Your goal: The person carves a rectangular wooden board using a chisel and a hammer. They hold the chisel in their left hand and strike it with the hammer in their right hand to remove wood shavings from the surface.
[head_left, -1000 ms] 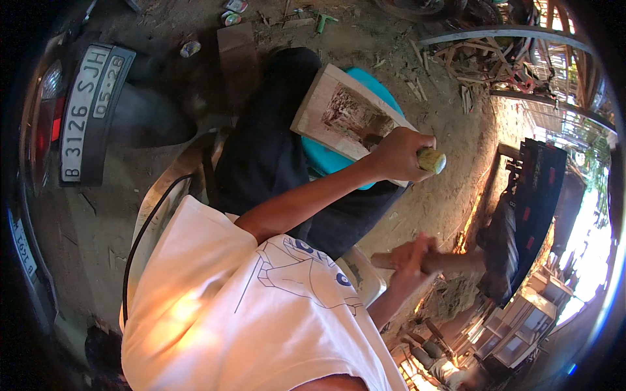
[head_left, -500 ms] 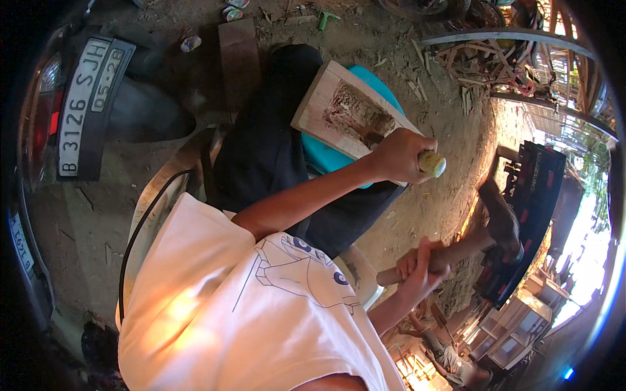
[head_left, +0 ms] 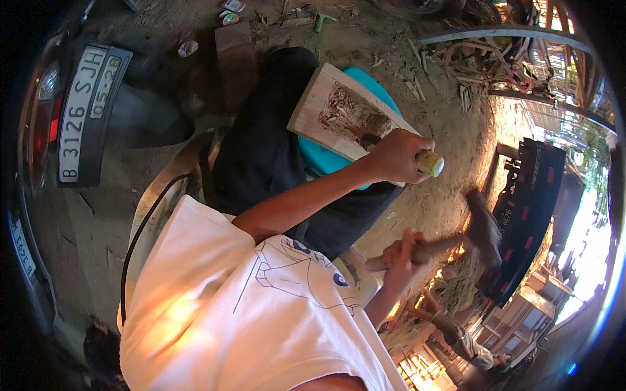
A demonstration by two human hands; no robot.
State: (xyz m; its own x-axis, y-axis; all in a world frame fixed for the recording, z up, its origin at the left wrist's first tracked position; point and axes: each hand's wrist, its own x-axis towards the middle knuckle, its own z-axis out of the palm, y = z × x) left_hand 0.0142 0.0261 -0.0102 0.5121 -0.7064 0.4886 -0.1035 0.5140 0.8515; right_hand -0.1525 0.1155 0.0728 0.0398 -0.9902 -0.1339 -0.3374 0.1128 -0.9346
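My left hand (head_left: pixel 399 156) is closed around a chisel, whose yellowish handle end (head_left: pixel 430 163) sticks out past my fist. The blade end points into the rough hollow of a pale wooden block (head_left: pixel 312 116). That block lies slanted on a turquoise seat-like surface (head_left: pixel 315 159), beside my dark-trousered leg (head_left: pixel 267 130). Lower right, my right hand (head_left: pixel 404 255) grips the wooden handle of a hammer (head_left: pixel 484 229). Its dark, slightly blurred head is apart from the chisel. My left fist hides part of the chisel and the block's near end.
Wood scraps and chips (head_left: pixel 417 85) lie on the dirt floor near a green T-shaped piece (head_left: pixel 321 22). A brown board (head_left: pixel 235 65) lies behind my leg. Vehicle rears with plates stand at left (head_left: pixel 85 117) and right (head_left: pixel 528 215). Another person (head_left: pixel 466 342) is at lower right.
My right hand and the hammer have moved left and slightly up, nearer the chisel. My left hand has hardly moved on the chisel, and the block stays in place.
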